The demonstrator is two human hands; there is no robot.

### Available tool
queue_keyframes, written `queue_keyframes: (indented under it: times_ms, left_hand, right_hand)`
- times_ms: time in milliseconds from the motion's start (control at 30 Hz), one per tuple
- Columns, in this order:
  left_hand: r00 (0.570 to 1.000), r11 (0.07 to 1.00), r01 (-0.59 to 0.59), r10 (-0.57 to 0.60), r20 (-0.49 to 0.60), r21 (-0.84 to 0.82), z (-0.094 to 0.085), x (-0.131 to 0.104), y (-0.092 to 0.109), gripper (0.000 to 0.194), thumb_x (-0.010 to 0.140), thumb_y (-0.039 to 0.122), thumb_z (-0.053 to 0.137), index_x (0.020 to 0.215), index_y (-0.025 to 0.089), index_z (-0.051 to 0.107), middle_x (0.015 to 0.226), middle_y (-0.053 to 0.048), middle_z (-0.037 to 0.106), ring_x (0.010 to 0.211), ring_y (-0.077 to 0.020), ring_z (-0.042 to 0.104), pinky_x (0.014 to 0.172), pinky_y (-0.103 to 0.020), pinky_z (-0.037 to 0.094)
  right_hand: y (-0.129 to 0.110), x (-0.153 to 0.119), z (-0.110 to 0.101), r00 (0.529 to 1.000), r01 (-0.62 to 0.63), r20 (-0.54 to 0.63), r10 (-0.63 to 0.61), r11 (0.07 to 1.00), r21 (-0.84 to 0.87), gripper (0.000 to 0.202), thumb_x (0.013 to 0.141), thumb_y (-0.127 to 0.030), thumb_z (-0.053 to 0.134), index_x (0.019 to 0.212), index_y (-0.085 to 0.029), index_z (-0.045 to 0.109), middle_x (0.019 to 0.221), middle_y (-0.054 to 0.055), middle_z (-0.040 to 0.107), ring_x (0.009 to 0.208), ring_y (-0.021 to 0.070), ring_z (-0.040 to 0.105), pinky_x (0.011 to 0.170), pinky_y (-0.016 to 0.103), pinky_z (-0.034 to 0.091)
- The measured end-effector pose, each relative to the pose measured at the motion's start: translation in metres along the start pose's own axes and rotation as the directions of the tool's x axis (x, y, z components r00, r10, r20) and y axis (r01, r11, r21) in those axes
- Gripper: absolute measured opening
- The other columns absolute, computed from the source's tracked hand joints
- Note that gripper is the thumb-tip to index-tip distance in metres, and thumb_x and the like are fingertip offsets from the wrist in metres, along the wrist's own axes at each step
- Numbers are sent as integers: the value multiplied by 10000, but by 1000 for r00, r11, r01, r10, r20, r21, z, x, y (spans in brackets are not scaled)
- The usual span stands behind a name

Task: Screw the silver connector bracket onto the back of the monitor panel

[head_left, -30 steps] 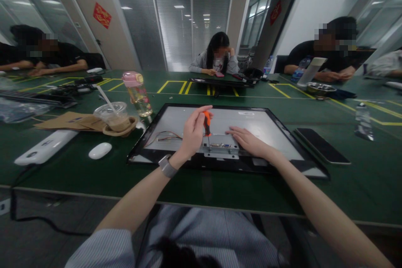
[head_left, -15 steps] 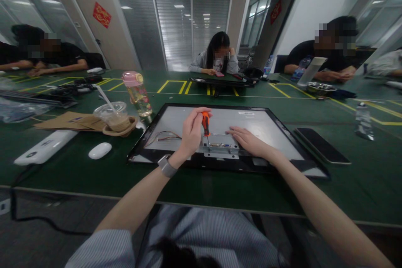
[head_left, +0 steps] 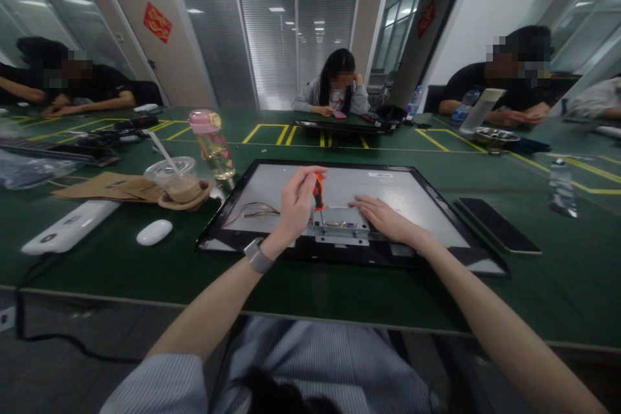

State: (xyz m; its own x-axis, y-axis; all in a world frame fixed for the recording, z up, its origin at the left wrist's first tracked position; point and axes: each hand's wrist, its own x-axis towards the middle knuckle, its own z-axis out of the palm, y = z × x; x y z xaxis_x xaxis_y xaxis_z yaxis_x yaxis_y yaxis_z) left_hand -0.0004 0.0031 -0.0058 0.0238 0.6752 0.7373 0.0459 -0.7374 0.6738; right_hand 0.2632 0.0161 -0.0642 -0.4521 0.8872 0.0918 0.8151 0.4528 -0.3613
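My left hand (head_left: 297,202) is wrapped round the orange and black handle of a screwdriver (head_left: 319,193), which stands nearly upright. Its shaft points down at the left end of a metal bracket with ports (head_left: 342,226); the exact tip contact is too small to tell. The bracket sits at the near edge of a flat display panel (head_left: 310,178) with a black frame and a grey back. My right hand (head_left: 383,217) lies on the panel just right of the bracket, its fingers stretched out. Thin wires (head_left: 259,209) lie on the panel's left part.
Left of the panel are a pink-capped bottle (head_left: 212,144), an iced drink cup (head_left: 177,180), a white mouse (head_left: 154,232) and a white power strip (head_left: 70,228). A black phone (head_left: 497,225) lies to the right. Several people sit across the green table (head_left: 339,294).
My left fingers have turned slightly on the screwdriver handle. My right hand stays where it was on the panel. At the far left, a person's arm has moved.
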Motion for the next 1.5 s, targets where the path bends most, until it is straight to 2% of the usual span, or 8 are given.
queue_keyframes:
  times_ms: [167,367,633,900,1100,1233,1367,1500]
  left_hand:
    - [998,998,-59,60,-11,38,0,2,0,126,967,292,657,1012,228,756,953,-34,648,854,-151,613,782,-287,517]
    - [1000,1000,-11,11,29,18,-2,3,1,232,1030,301,553,1152,218,732,1020,-60,735,932,-172,677,852,-318,544]
    - [995,993,28,-17,97,-115,-1,0,-1,257,1041,295,515,1191,224,711,1026,-68,761,943,-188,720,877,-350,577]
    - [995,995,-99,99,17,32,-1,2,2,50,914,236,707,945,228,745,897,-23,617,836,-151,586,784,-294,514]
    - [997,999,-20,23,73,-43,-1,0,4,307,1056,270,437,1099,218,737,950,-51,694,907,-178,650,831,-325,521]
    - [998,999,-33,34,49,-3,-1,-1,1,233,998,298,599,1191,240,716,903,-23,654,809,-159,590,789,-307,496]
    - [998,994,-70,70,2,88,-1,0,0,152,960,320,665,1049,249,765,841,-13,571,814,-165,549,806,-305,484]
    - [999,999,-35,35,29,12,-1,0,1,345,1046,289,417,1078,221,754,950,-59,626,884,-185,595,793,-317,500]
  right_hand:
    - [-1,0,0,1000,-19,12,19,1000,-14,630,1070,-489,194,1497,-190,547,1611,143,467,1522,298,372,1241,581,255]
    - [-1,0,0,1000,-10,7,10,1000,-8,600,1068,-476,218,1481,-216,566,1607,120,478,1513,299,388,1237,577,271]
    - [0,0,-1,1000,-8,15,8,1000,-26,626,1071,-497,190,1498,-211,547,1612,119,471,1513,290,390,1237,552,287]
    - [0,-1,-1,1000,-10,15,10,1000,-26,643,1071,-512,187,1503,-194,542,1619,134,457,1517,308,380,1235,568,279]
    - [-1,0,-2,1000,-15,24,16,1000,-25,649,1072,-513,184,1499,-186,547,1613,139,467,1515,297,384,1243,545,276]
    - [-2,0,-1,1000,-18,24,19,999,-29,647,1072,-495,181,1504,-177,542,1615,150,460,1519,307,376,1237,564,275]
    - [-1,0,0,1000,-14,22,14,1000,-20,662,1068,-511,184,1499,-166,549,1610,160,463,1515,317,381,1233,570,279]
    - [-2,0,-2,1000,-19,18,19,1000,-5,658,1068,-516,188,1492,-175,558,1606,151,473,1517,304,380,1242,553,267]
